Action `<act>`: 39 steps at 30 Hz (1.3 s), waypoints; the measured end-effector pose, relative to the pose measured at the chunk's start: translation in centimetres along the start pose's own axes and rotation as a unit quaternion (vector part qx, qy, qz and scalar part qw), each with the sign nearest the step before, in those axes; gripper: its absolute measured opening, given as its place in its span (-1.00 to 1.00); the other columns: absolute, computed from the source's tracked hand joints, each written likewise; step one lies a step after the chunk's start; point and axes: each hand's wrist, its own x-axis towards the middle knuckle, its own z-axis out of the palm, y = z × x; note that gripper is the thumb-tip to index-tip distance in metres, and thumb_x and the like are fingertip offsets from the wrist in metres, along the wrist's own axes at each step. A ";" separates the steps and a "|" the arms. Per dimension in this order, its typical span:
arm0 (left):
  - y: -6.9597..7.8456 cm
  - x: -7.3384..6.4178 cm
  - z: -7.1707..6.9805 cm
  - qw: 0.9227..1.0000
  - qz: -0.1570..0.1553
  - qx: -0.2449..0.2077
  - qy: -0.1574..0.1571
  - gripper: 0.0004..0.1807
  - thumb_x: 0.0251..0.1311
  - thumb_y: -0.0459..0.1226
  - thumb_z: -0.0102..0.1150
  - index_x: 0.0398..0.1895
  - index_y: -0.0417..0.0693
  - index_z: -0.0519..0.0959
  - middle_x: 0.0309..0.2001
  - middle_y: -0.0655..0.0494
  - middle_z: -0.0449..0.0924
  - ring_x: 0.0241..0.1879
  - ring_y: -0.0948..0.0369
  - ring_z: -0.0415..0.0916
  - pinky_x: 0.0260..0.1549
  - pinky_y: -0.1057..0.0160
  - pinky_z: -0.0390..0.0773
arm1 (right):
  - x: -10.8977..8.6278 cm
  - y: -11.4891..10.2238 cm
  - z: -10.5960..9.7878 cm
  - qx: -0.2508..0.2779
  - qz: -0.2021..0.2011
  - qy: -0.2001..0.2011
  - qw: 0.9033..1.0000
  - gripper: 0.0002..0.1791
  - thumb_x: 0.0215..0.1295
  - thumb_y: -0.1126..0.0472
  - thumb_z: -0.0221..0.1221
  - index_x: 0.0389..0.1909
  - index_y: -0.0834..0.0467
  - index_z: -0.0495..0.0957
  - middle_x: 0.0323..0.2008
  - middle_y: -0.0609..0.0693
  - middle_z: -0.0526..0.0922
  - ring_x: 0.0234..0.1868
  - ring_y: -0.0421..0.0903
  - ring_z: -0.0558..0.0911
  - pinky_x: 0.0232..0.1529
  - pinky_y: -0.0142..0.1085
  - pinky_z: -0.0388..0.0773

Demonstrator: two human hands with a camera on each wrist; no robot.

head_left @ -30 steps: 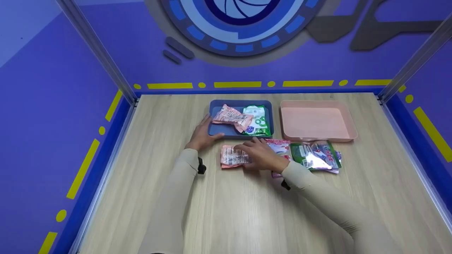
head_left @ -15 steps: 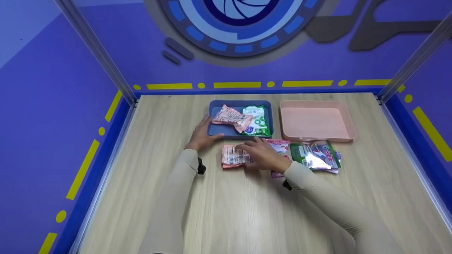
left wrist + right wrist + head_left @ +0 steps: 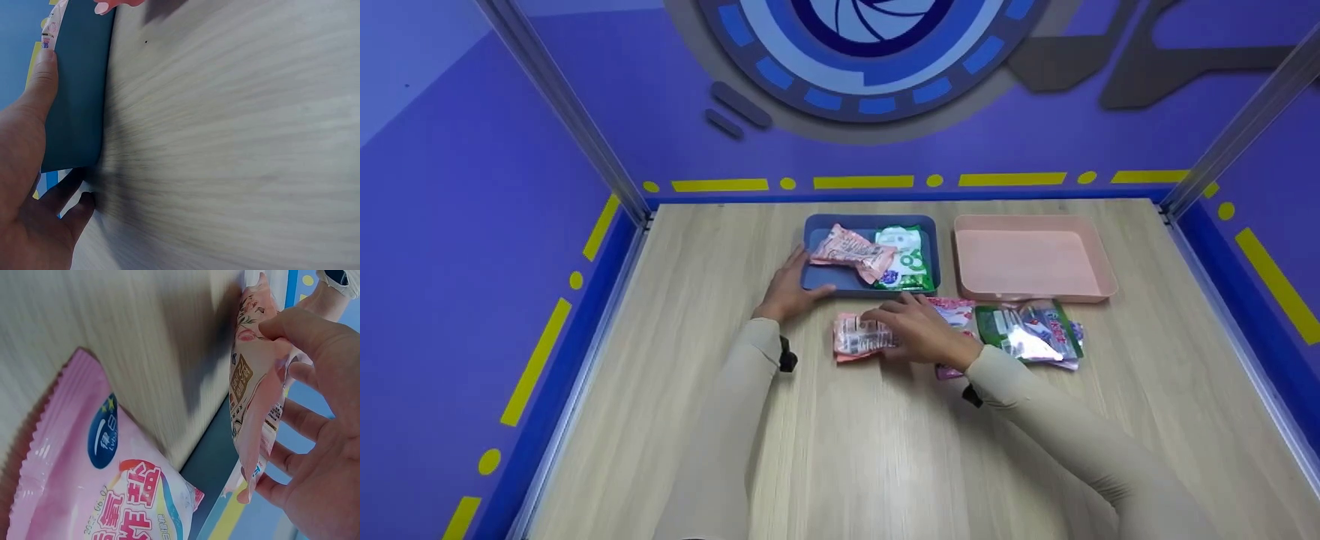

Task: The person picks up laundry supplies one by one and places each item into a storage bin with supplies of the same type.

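Note:
My left hand (image 3: pixel 789 291) rests against the left front corner of a blue tray (image 3: pixel 829 279), its thumb on the front rim and its fingers along the left side. In the left wrist view the fingers reach round the end of the tray wall (image 3: pixel 79 95). Just in front of the tray, my right hand (image 3: pixel 919 330) pinches a pink printed packet (image 3: pixel 859 335) between thumb and fingers. The right wrist view shows the floral front of this packet (image 3: pixel 242 382). Inside the tray, a similar pink packet (image 3: pixel 847 251) partly overlaps a green and white packet (image 3: pixel 913 259).
To the right stands a pink tray (image 3: pixel 1031 262). A glossy pink bag with Chinese lettering (image 3: pixel 107 478) lies beside the right hand, partly hidden by it in the head view. Further right, a green-edged pouch (image 3: pixel 1020 330) overlaps another packet. Blue panels enclose the wooden table (image 3: pixel 840 465).
The right hand and the pink packet it pinches have shifted slightly right and toward me. The left hand and the trays stay in place.

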 end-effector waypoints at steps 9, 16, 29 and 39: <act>0.2 0.0 0.0 1.000 0.002 -0.006 0.004 0.07 0.25 0.15 0.35 0.65 -0.10 0.05 0.68 0.07 -0.20 0.62 -0.01 -0.14 0.55 0.00 -0.01 | -0.5 0.3 -0.2 0.011 -0.012 0.015 1.000 -0.26 0.12 0.07 0.53 0.36 -0.08 0.53 0.23 -0.01 0.62 0.26 0.13 0.46 0.36 0.20 0.30; 0.1 0.0 0.1 1.000 -0.006 -0.004 0.001 0.08 0.24 0.17 0.35 0.66 -0.06 0.05 0.68 0.11 -0.20 0.62 0.02 -0.16 0.55 0.02 -0.03 | -1.0 0.5 -0.5 0.004 0.002 0.018 1.000 -0.29 0.15 0.02 0.50 0.36 -0.13 0.52 0.24 -0.03 0.61 0.23 0.09 0.46 0.31 0.12 0.38; 0.1 -0.1 -0.1 1.000 -0.005 -0.010 -0.001 0.09 0.25 0.17 0.35 0.66 -0.05 0.02 0.68 0.13 -0.19 0.62 0.02 -0.15 0.55 0.02 -0.01 | -1.7 0.6 -0.8 0.002 -0.009 0.037 0.999 -0.32 0.15 0.03 0.49 0.33 -0.07 0.55 0.18 0.01 0.64 0.17 0.10 0.47 0.23 0.14 0.43; 0.1 0.0 0.1 1.000 -0.021 -0.017 -0.005 0.08 0.24 0.18 0.35 0.67 -0.01 0.02 0.68 0.21 -0.23 0.63 0.05 -0.18 0.56 0.03 -0.04 | -2.2 0.8 -1.0 0.015 -0.005 0.043 0.999 -0.35 0.17 0.06 0.48 0.32 -0.07 0.56 0.18 -0.01 0.64 0.16 0.08 0.48 0.21 0.13 0.46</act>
